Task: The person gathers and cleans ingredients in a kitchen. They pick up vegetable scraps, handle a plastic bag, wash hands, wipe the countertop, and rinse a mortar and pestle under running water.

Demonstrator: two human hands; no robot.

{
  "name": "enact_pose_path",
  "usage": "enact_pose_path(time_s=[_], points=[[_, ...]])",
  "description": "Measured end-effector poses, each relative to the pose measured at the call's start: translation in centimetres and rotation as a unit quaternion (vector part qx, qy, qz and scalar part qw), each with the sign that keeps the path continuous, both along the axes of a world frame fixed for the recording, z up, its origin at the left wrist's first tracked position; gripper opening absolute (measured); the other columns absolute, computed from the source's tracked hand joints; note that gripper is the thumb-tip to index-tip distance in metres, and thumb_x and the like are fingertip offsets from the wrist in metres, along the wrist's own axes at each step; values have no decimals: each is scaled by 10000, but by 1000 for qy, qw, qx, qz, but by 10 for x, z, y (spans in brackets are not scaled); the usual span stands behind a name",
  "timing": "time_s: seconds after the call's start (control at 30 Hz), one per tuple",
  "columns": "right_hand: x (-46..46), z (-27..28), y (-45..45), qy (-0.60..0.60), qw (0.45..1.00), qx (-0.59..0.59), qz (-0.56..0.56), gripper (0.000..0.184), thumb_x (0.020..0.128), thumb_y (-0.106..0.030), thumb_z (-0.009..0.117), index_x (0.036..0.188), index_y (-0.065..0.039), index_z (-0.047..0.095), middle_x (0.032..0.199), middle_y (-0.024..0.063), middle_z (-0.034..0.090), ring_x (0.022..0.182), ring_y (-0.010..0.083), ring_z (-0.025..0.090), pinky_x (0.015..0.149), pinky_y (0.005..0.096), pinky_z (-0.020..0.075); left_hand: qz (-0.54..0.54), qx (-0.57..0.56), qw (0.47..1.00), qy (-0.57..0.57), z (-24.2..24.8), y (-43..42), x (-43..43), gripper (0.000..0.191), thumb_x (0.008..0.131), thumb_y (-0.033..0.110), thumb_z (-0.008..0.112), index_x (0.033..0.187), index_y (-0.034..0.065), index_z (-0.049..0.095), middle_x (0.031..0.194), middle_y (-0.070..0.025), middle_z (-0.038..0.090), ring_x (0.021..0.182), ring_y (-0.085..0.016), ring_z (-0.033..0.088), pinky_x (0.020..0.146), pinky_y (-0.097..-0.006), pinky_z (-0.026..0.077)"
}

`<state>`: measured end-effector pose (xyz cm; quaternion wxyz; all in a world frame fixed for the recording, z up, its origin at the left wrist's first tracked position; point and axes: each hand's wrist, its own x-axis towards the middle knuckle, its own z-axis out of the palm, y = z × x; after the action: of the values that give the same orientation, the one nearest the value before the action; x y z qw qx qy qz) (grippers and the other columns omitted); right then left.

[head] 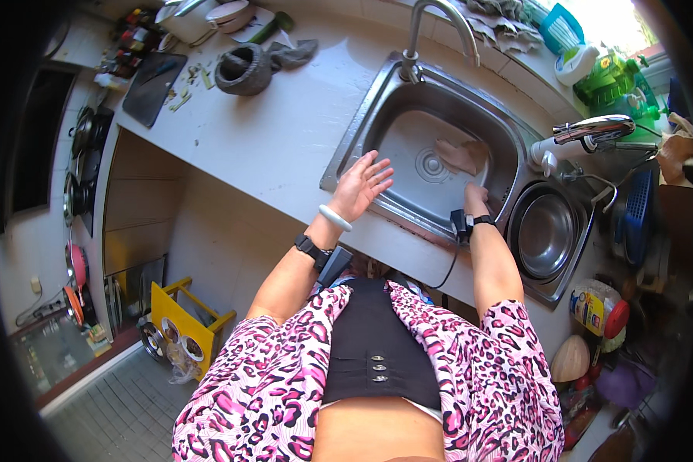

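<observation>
My left hand (361, 186) is raised over the near left rim of the stainless steel sink (398, 124). Its palm faces up, the fingers are spread, and it holds nothing. A pale bangle (335, 218) circles that wrist. Lower, over the near right part of the basin, is my right hand (476, 197), with its fingers curled and mostly hidden from above. Whether anything is inside it cannot be seen. Just beyond it a crumpled light brown cloth (463, 156) lies on the basin floor, beside the round drain strainer (432, 164).
A curved faucet (413, 43) rises behind the sink. Metal bowls (546, 229) sit in the small right basin. Green soap bottles (606, 84) line the back right. To the left are a stone mortar (243, 72), a dark cutting board (153, 86) and vegetable scraps (187, 86).
</observation>
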<state>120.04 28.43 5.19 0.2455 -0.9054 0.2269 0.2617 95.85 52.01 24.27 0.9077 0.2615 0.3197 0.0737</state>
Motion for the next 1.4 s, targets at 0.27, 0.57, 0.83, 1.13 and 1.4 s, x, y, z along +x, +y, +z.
enact_pose_path(time_s=[0.27,0.57,0.83,1.13,1.4], points=[[-79,104,103,244,788,563,51,253,1083,-158,547,1270,-11,633,1214,100,691,1055,189,690,924,277,581,-33,-22,998,40,-47,14,56,703,1096,436,489,1643,66,248,1702,-162,258,1562,-334,254,1245,-475,295],[-39,129,127,-204,830,305,420,668,1087,-511,399,1588,-69,403,1663,206,321,1557,465,177,1268,569,110,-126,-121,983,-64,24,-22,98,641,1119,576,269,1605,168,359,1577,-45,465,1407,-237,467,1140,-439,409],[3,224,199,-331,772,353,412,524,1071,-255,533,1509,24,465,1514,238,524,1419,404,484,1184,436,382,-54,-25,998,-28,28,32,88,558,1138,395,342,1619,113,347,1627,-93,416,1493,-271,392,1230,-487,298],[-34,239,173,-94,679,727,-37,488,1139,-333,422,1514,-29,495,1503,116,563,1410,244,520,1211,392,383,34,-70,995,-58,30,52,161,462,1115,372,442,1483,101,515,1489,-62,571,1302,-213,569,1130,-394,435],[39,211,156,-264,759,563,194,543,1131,-366,359,1543,-28,469,1601,120,463,1465,246,428,1236,352,288,-46,12,998,-48,117,-28,211,470,1092,534,459,1156,98,622,1049,-56,653,967,-162,616,881,-312,508]])
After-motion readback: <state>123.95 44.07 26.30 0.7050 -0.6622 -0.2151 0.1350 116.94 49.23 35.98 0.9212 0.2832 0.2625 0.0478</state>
